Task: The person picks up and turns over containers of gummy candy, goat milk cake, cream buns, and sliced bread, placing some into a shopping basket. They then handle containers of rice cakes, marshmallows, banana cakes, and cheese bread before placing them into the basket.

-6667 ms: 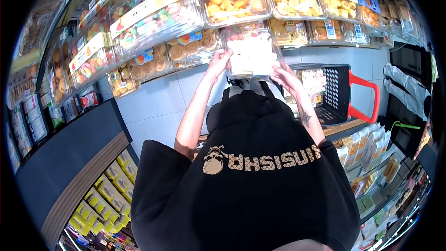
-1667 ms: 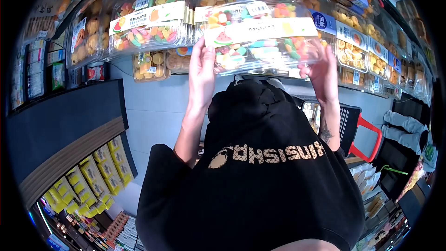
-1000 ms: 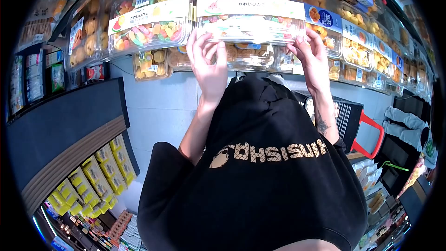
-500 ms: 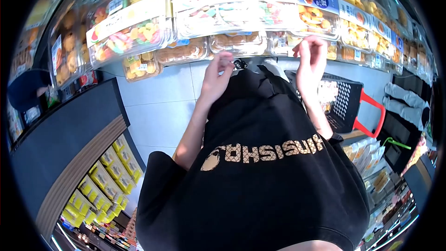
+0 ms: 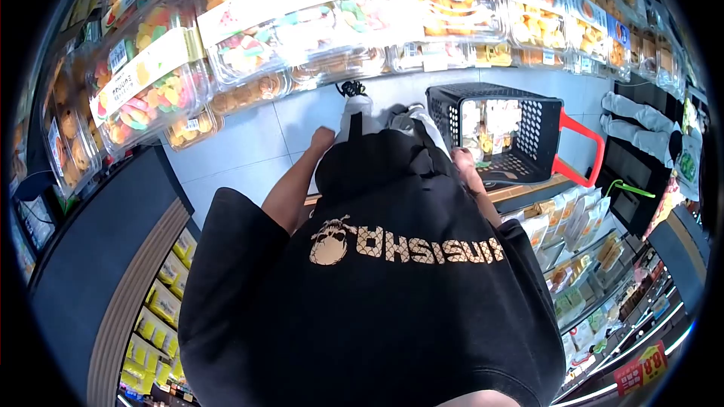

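My left hand (image 5: 323, 139) hangs low in front of my black shirt, over the pale floor tiles, and only its back shows. My right hand (image 5: 461, 161) is down by my side, mostly hidden behind the shirt, close to the rim of a black shopping basket (image 5: 547, 132) with a red handle. Nothing shows in either hand. The clear box of coloured gummy sweets (image 5: 302, 22) with a white label band sits on the shelf above, apart from both hands.
Shelves of clear boxes of sweets and biscuits (image 5: 467, 7) run across the top. The basket rests on a wooden ledge (image 5: 520, 190) and holds clear packs. Yellow packets (image 5: 162, 305) line a low shelf at left. Bagged goods (image 5: 581, 237) fill lower shelves at right.
Both hands let go of the gummy sweet box, which now sits on the shelf, and dropped from shelf height to my sides. The view tilted down and right toward the basket.
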